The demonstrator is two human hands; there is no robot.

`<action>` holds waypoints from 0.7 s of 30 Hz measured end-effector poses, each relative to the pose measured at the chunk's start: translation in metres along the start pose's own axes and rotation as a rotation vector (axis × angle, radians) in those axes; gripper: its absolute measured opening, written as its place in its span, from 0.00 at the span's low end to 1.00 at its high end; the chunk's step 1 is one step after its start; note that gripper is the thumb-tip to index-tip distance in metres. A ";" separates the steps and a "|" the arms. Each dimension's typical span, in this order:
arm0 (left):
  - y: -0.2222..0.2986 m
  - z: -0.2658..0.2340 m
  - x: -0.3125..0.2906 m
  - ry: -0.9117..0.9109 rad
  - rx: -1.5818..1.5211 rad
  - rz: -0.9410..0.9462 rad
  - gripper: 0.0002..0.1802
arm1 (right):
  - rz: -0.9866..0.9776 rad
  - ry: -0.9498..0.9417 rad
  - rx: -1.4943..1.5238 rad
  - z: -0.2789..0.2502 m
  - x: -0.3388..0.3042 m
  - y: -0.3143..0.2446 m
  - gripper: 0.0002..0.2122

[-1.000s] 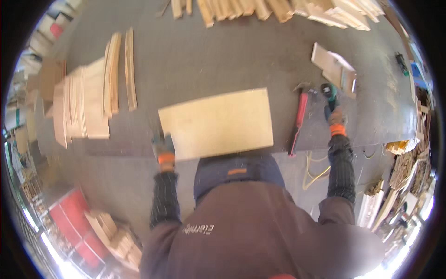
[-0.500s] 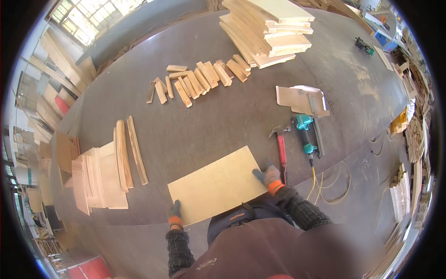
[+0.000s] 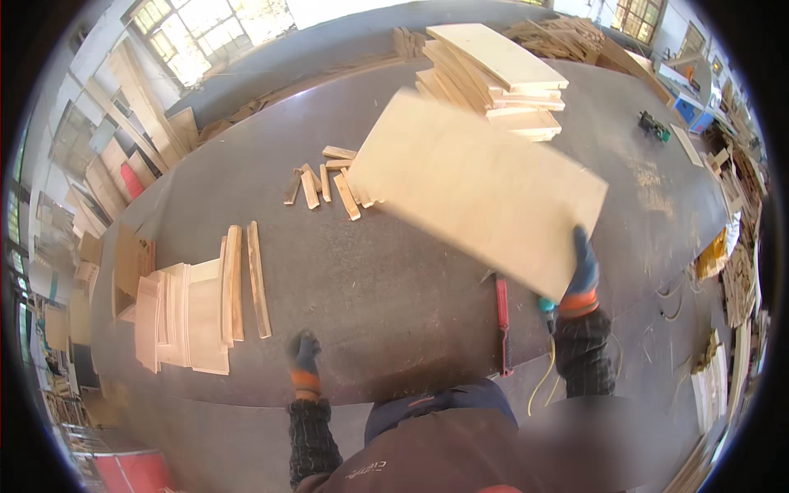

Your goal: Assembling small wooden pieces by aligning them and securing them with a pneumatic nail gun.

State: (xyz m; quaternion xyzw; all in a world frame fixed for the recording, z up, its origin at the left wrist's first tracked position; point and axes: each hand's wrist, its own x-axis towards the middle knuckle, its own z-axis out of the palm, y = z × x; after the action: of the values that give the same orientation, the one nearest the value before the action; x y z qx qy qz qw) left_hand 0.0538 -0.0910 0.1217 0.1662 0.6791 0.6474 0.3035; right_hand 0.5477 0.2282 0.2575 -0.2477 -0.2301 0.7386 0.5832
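Note:
My right hand (image 3: 583, 267), in a dark glove with an orange cuff, grips a pale rectangular wooden panel (image 3: 477, 185) by its near right corner. The panel is raised and tilted above the table, slightly blurred, its far side in front of a stack of similar panels (image 3: 501, 57). My left hand (image 3: 304, 353), gloved the same way, is over the near left of the table with nothing in it, its fingers loosely bent and a little apart. Nearest to it are some long wood strips (image 3: 258, 279). Beneath the panel's near edge lies a red-handled hammer (image 3: 503, 324), its head partly covered.
A teal nail gun (image 3: 546, 305) is mostly hidden by the panel and my right hand; its yellow hose (image 3: 541, 382) trails nearby. Short wood blocks (image 3: 345, 195) lie mid-table. Thin boards (image 3: 177, 316) lean at the left by a cardboard box (image 3: 131, 271). A dark green tool (image 3: 653, 126) lies far right.
The panel has left the tabletop in front of me and risen forward and right in my right hand, turning as it went. My left hand has let go of it.

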 end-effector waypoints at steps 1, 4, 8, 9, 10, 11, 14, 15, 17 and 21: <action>-0.014 -0.005 -0.007 0.008 -0.013 0.009 0.14 | -0.053 0.042 -0.042 0.019 0.022 -0.017 0.26; -0.059 -0.033 -0.045 0.094 0.034 -0.165 0.10 | -0.222 0.059 -0.036 0.054 0.103 -0.051 0.27; -0.090 -0.056 -0.099 0.134 0.064 -0.252 0.10 | -0.299 0.026 0.025 0.083 0.243 -0.105 0.29; -0.097 -0.061 -0.110 0.146 0.051 -0.249 0.10 | -0.287 0.038 0.024 0.098 0.272 -0.113 0.30; -0.105 -0.072 -0.129 0.220 0.077 -0.242 0.09 | -0.247 0.135 0.036 0.125 0.290 -0.107 0.31; -0.111 -0.075 -0.138 0.273 0.097 -0.239 0.08 | -0.549 0.059 -0.772 0.106 0.311 -0.108 0.31; -0.135 -0.104 -0.183 0.392 0.222 -0.232 0.08 | -0.802 0.061 -2.079 0.057 0.352 -0.085 0.24; -0.145 -0.117 -0.189 0.437 0.328 -0.289 0.10 | -0.797 -0.074 -2.068 0.035 0.344 -0.073 0.24; -0.114 -0.103 -0.209 0.492 0.482 -0.323 0.20 | -0.522 0.037 -1.223 -0.017 0.331 -0.035 0.25; -0.137 -0.126 -0.181 0.684 0.608 -0.239 0.27 | -0.218 -0.009 -0.753 -0.174 0.311 -0.031 0.30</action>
State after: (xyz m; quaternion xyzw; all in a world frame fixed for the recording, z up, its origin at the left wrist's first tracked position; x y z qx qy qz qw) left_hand 0.1352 -0.3161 0.0198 -0.0545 0.9132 0.3974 0.0725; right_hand 0.6200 0.5467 0.1120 -0.4153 -0.5127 0.5372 0.5255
